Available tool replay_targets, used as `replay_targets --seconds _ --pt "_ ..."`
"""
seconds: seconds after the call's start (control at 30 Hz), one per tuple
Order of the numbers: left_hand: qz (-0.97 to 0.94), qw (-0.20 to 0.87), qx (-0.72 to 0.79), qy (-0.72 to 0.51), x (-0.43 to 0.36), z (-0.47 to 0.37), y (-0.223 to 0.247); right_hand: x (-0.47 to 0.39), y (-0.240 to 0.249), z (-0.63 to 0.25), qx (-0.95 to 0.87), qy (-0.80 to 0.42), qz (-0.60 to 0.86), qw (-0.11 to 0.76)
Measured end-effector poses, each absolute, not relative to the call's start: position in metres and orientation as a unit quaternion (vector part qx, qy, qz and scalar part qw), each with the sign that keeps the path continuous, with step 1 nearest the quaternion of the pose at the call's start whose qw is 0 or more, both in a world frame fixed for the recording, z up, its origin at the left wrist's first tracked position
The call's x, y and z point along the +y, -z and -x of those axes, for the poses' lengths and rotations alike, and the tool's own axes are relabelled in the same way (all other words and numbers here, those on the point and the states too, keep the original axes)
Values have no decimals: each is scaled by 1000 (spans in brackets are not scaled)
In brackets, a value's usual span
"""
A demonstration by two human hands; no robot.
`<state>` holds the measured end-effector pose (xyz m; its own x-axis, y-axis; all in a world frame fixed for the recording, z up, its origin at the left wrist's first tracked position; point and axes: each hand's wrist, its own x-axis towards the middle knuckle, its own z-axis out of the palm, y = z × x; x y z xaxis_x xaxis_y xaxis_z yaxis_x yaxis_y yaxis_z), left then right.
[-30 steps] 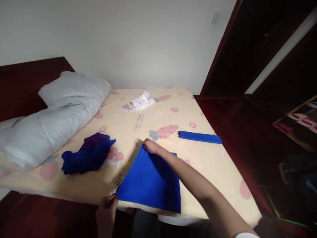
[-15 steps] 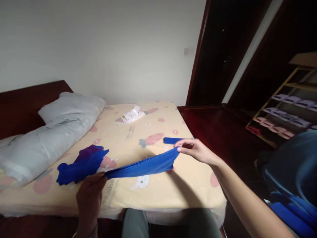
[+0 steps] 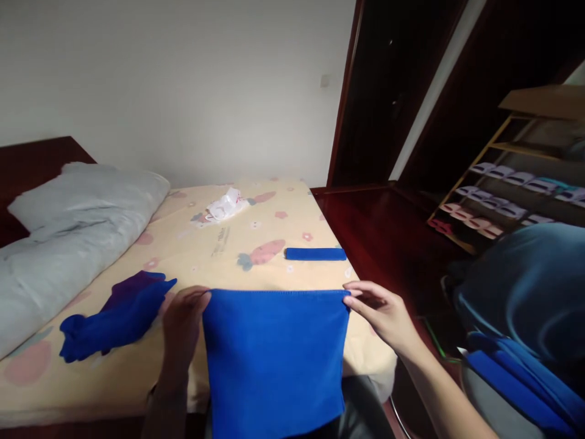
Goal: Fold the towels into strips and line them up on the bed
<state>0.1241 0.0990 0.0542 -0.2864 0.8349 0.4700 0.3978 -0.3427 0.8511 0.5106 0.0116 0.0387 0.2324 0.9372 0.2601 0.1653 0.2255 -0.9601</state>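
A blue cloth point(image 3: 276, 360) hangs spread out in front of me, its stitched top edge pulled straight. My left hand point(image 3: 185, 314) pinches its upper left corner, and my right hand point(image 3: 379, 308) pinches the upper right one. The lower part drops over the bed's front edge and my legs. Beyond it on the bed lies a narrow, flat blue folded strip point(image 3: 315, 253), close to the right edge. To the left of my left hand is a crumpled blue and purple cloth point(image 3: 116, 317).
The bed point(image 3: 256, 268) has a carrot-patterned sheet, with a grey quilt point(image 3: 91, 238) on its left and a white plastic bag point(image 3: 225, 204) farther back. At right stand a shoe rack point(image 3: 498, 183), a dark blue rounded bundle point(image 3: 521, 286) and more blue cloths point(image 3: 525, 390).
The blue cloth has gone from slanted and bunched to hanging open and level. My left hand has risen, my right hand moved slightly right and down. The view has turned right.
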Motion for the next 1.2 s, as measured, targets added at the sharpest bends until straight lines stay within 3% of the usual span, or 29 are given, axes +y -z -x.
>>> replay_targets --seconds 0.13,0.37,0.53,0.6,0.77,1.0,1.2 --pt "-620 283 533 -501 190 -136 11 93 20 -508 -492 -359 539 582" --pt "-612 259 609 -434 276 -165 129 214 118 -484 -464 -321 643 518" --pt "-645 191 619 -406 199 -149 177 168 164 -479 -520 -224 689 453" --pt "-708 103 597 -363 145 -136 196 117 181 -475 -538 -199 700 425" --pt "-712 45 624 -318 41 -109 224 -2 209 -453 -468 -322 752 334" --pt "-681 140 631 -345 23 -96 217 -22 203 -453 -465 -329 745 346" --pt "-730 58 600 -320 6 -92 212 -34 202 -457 -522 -286 724 349"
